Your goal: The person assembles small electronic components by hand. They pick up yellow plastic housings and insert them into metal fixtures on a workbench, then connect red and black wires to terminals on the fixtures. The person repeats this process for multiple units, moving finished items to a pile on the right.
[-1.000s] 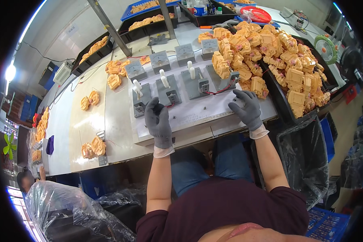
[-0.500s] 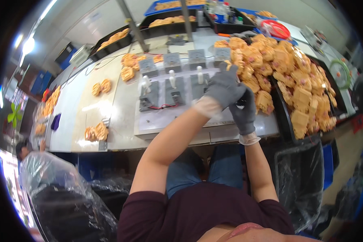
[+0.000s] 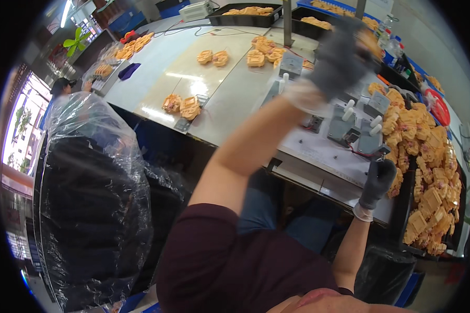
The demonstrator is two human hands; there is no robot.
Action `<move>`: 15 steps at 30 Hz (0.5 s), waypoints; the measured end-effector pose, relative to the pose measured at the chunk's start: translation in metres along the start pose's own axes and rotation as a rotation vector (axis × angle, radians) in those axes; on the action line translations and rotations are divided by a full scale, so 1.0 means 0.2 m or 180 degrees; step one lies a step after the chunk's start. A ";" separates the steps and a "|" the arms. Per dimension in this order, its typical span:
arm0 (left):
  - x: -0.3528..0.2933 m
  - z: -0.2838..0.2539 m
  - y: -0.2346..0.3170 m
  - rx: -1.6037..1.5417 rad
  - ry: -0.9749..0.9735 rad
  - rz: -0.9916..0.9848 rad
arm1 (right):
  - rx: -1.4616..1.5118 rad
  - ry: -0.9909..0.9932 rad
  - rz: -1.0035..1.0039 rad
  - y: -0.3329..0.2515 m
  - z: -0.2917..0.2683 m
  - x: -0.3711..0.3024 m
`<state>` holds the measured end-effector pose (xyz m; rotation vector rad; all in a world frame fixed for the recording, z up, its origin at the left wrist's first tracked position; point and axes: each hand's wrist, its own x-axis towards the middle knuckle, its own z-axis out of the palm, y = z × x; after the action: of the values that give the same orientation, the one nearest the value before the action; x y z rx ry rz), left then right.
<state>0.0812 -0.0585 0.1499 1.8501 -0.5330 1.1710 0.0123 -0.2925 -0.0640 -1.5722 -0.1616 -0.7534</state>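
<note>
My left hand (image 3: 344, 60), in a grey glove and smeared by motion, is raised over the row of grey fixtures. Its fingers close around an orange moulded plastic part (image 3: 369, 44), also blurred. Lower right, my right hand (image 3: 378, 182), gloved in dark grey, has curled fingers at the fixture board's (image 3: 318, 156) right edge; what they grip, if anything, is hidden. Between the hands stand grey fixture plates (image 3: 344, 128) with white upright knobs (image 3: 375, 125) and red-black wires. A grey meter box (image 3: 376, 104) stands behind them. My left forearm covers part of the board.
Orange parts are heaped (image 3: 428, 151) on the right, spilling over a black tray (image 3: 410, 208). Two parts (image 3: 180, 106) lie near the table's front edge, others farther back. Metal posts (image 3: 287, 23) rise behind. At left are a plastic-covered chair (image 3: 94, 193) and another person (image 3: 62, 86).
My view has swung left. My hands have separated: the left has lifted away with an orange part beside its fingers, while the right has dropped to the board's right edge.
</note>
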 end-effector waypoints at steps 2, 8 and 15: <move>-0.02 -0.30 -0.31 0.0753 0.0434 0.0781 | -0.0078 0.0161 -0.0079 0.01 -0.06 0.01; -0.63 -1.57 -1.33 0.2115 0.1585 -0.1426 | -0.0057 -0.0009 -0.0149 0.01 0.00 0.02; -0.81 -1.79 -1.68 0.2171 0.0230 -0.3107 | -0.0176 0.0078 -0.0024 0.05 -0.05 0.01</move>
<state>0.0638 0.4085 -0.0710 2.1693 0.8573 0.7405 0.0165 -0.3038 -0.0718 -1.6148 -0.1296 -0.7885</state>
